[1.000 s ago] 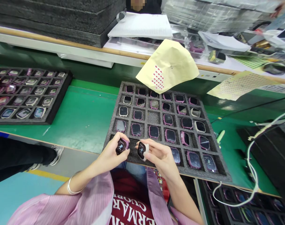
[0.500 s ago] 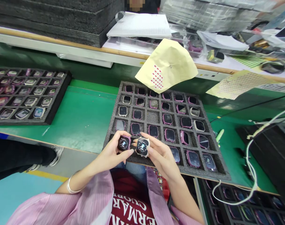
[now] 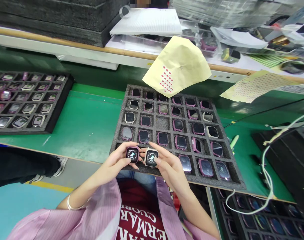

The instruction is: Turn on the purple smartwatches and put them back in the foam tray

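Observation:
In my left hand [image 3: 115, 164] is a smartwatch with a purple case [image 3: 132, 153]; its screen is lit with a round dial, and my thumb lies at the screen's lower left. My right hand [image 3: 172, 168] grips a smartwatch with a pale, whitish case [image 3: 151, 156], its dial also lit, my thumb on the right part of the glass. Both are strapless and sit side by side, a small gap between. Beneath them lies a dark foam tray [image 3: 163, 123] whose compartments hold several dark-screened watch bodies, mostly purple, some pale. My hands hide part of its front row.
Another foam tray of watches [image 3: 52, 125] lies left on the green bench [image 3: 92, 120]. Yellow paper [image 3: 182, 66] hangs from the shelf over the tray's back edge. A white cable [image 3: 266, 173] loops at right, above a lower tray of watches [image 3: 264, 220]. A person's leg [image 3: 22, 166] is at left.
My left thumb has shifted onto the purple watch's screen, and my right thumb has moved further over the pale watch's glass. The view has shifted slightly.

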Demonstrator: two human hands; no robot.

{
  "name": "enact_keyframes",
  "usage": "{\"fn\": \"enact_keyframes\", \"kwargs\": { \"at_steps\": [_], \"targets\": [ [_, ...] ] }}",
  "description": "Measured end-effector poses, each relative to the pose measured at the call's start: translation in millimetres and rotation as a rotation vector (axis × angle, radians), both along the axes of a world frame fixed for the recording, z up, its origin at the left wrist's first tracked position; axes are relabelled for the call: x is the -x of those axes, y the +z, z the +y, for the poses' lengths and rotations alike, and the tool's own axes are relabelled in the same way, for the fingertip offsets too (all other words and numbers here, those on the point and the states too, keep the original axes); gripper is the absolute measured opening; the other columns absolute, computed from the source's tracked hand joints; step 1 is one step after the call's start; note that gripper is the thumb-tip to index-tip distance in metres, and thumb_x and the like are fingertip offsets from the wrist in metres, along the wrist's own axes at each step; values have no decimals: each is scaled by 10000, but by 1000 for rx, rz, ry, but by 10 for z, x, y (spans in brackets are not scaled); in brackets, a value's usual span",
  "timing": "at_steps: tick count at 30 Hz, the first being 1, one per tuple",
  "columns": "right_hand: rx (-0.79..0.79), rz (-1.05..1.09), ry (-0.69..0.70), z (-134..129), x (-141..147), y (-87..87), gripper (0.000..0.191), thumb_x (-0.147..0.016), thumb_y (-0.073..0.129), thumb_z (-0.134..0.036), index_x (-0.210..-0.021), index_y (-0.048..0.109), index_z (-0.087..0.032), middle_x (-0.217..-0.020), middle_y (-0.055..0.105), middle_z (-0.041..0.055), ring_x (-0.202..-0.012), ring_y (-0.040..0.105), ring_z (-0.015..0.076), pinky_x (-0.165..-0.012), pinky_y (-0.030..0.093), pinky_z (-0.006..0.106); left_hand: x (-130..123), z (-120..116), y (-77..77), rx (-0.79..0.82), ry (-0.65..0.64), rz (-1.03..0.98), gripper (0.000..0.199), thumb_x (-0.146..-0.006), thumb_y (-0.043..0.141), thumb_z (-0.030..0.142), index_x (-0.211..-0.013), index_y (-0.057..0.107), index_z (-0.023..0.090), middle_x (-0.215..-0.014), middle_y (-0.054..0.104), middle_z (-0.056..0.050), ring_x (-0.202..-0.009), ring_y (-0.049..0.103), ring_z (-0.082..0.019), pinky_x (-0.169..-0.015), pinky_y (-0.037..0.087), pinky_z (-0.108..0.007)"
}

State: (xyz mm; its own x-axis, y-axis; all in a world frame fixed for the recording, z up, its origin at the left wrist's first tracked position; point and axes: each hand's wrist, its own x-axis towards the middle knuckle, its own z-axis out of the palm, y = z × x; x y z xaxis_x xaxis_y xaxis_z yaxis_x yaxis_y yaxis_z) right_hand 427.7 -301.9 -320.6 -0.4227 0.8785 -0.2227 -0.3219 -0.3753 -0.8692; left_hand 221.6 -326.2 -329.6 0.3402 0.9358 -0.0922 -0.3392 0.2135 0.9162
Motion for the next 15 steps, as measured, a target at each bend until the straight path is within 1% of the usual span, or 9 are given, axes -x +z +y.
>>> {"fn": "enact_keyframes", "kwargs": {
  "at_steps": [5, 10, 15],
  "targets": [
    [-67, -69, 27, -3, -17, -60, 428, -864, 652, -246, -1283, 570, -242, -1217, 656, 85, -1156, 592, 270, -1064, 381, 508, -9, -16, 20, 12, 11, 40, 380, -877, 486, 138, -1246, 505, 226, -1173, 576, -95, -1036, 576, -230, -810, 580, -347],
    [-78, -83, 31, -8, -10, -42, 413, -863, 659, -256, -1268, 582, -243, -1206, 663, 82, -1150, 598, 268, -1048, 414, 495, -16, -19, 20, 28, 24, 37, 352, -886, 511, 183, -1236, 516, 224, -1154, 570, -92, -997, 585, -221, -783, 582, -343],
    [-127, -115, 3, -32, 28, -3, 382, -872, 661, -237, -1248, 595, -243, -1186, 673, 72, -1110, 625, 245, -1013, 463, 436, -20, -21, 21, 6, 11, 44, 329, -900, 513, 187, -1227, 507, 217, -1164, 551, -97, -1003, 584, -217, -779, 580, -329]
  ]
}}
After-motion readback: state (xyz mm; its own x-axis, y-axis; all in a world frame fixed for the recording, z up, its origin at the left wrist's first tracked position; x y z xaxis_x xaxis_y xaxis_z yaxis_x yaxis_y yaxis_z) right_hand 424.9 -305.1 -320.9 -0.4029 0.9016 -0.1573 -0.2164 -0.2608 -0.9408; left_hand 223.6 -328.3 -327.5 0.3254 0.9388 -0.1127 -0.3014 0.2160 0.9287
